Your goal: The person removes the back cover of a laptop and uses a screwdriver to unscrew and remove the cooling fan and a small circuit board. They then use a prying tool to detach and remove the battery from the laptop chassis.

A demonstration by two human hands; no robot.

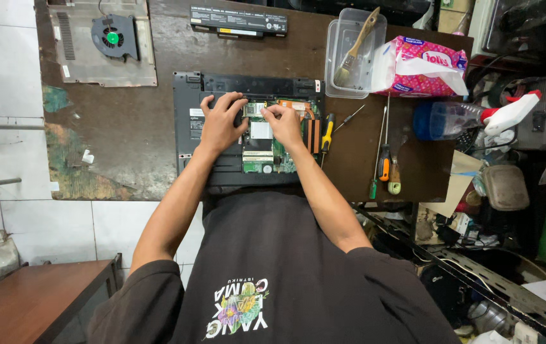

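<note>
While the opened black laptop base (247, 130) lies on the worn brown counter (126, 127), the left hand (222, 121) presses flat beside the small green memory card (255, 109); the right hand (283, 122), nearer, pinches its right edge, long axis running left-right.

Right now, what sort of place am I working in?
Likely an electronics repair bench. Both hands, left hand and right hand, work on an opened laptop; screwdrivers, a removed cooling fan and a laptop battery lie around it.
</note>
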